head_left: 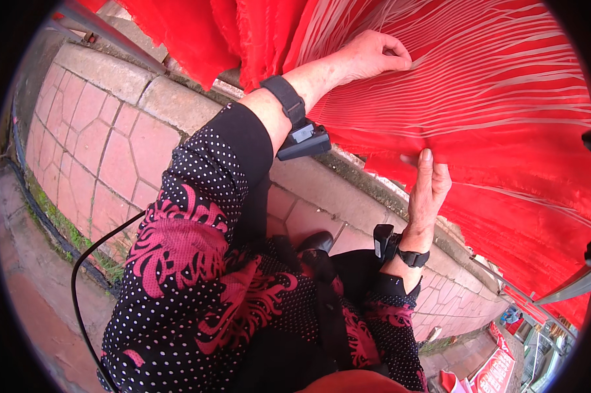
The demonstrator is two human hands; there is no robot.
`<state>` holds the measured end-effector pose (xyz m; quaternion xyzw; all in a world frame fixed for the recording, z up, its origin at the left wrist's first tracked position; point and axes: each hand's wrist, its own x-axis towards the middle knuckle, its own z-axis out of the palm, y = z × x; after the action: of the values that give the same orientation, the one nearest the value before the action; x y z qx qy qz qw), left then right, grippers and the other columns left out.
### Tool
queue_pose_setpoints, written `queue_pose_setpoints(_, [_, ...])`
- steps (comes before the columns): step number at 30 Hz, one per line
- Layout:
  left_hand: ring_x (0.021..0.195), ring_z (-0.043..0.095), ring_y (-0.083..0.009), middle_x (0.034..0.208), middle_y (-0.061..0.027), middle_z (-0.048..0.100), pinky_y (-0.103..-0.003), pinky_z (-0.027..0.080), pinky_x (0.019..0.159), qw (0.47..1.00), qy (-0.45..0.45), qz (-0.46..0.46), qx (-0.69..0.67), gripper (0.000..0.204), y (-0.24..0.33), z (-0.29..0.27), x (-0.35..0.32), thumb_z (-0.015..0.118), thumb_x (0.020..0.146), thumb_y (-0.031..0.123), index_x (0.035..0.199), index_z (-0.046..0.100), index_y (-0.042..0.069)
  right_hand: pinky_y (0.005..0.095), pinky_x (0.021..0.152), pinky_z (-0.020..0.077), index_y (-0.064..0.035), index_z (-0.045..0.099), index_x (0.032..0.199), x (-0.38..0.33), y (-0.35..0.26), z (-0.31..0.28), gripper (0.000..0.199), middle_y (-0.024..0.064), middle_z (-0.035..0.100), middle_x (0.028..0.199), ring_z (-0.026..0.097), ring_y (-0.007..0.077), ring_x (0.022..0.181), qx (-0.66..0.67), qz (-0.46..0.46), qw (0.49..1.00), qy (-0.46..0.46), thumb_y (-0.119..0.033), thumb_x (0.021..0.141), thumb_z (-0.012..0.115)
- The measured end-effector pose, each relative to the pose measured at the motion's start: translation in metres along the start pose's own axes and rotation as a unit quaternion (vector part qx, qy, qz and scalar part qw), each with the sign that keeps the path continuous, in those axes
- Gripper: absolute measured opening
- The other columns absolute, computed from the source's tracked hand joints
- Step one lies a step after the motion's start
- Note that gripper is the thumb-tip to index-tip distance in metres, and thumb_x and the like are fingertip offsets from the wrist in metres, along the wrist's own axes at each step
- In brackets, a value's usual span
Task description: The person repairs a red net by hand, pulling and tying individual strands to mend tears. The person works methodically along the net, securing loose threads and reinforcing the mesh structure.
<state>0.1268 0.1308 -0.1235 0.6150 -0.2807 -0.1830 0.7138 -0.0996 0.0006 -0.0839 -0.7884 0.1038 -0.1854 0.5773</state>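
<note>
A large sheet of red cloth (505,167) hangs across the upper right, with many thin pale strands (485,69) running over it in rows. My left hand (377,56) reaches over the cloth from the left, its thumb and fingers pinched on a pale strand. Lower down, my right hand (429,183) is at the cloth's near edge, fingertips pointing up. Its fingers are closed together, and a small blurred pale bit shows beside the fingertip; what they hold cannot be made out. Each wrist wears a black strap with a small dark device.
Gathered red fabric (256,39) hangs at the upper left beside a metal rail (112,33). Below runs a stone curb (112,69) with pink paving (102,144). A black cable (79,288) loops at my left. A red printed banner (495,370) lies at the lower right.
</note>
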Motion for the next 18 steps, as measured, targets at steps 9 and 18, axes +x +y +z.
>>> queue_pose_setpoints(9, [0.097, 0.065, -0.0102, 0.096, -0.0048, 0.071, -0.025, 0.047, 0.092, 0.996, 0.004, -0.005, -0.086, 0.016, 0.003, -0.011, 0.001, 0.067, 0.093, 0.017, 0.104, 0.066, 0.006, 0.0284, 0.079, 0.0524, -0.0018, 0.065, 0.114, 0.0, -0.001, 0.0, 0.023, 0.0008, 0.065, 0.1, 0.06, 0.0096, 0.084, 0.011, 0.002, 1.0, -0.001, -0.019, 0.101, 0.056])
queue_pose_setpoints(18, [0.093, 0.066, -0.011, 0.099, -0.0065, 0.072, -0.024, 0.05, 0.089, 0.997, 0.044, -0.002, -0.067, 0.021, 0.001, -0.015, 0.0, 0.067, 0.093, 0.015, 0.11, 0.067, 0.004, 0.0235, 0.075, 0.0446, -0.0021, 0.065, 0.09, -0.001, -0.005, 0.003, 0.019, -0.0009, 0.065, 0.085, 0.055, 0.0055, 0.079, -0.006, 0.018, 0.999, 0.029, -0.017, 0.1, 0.059])
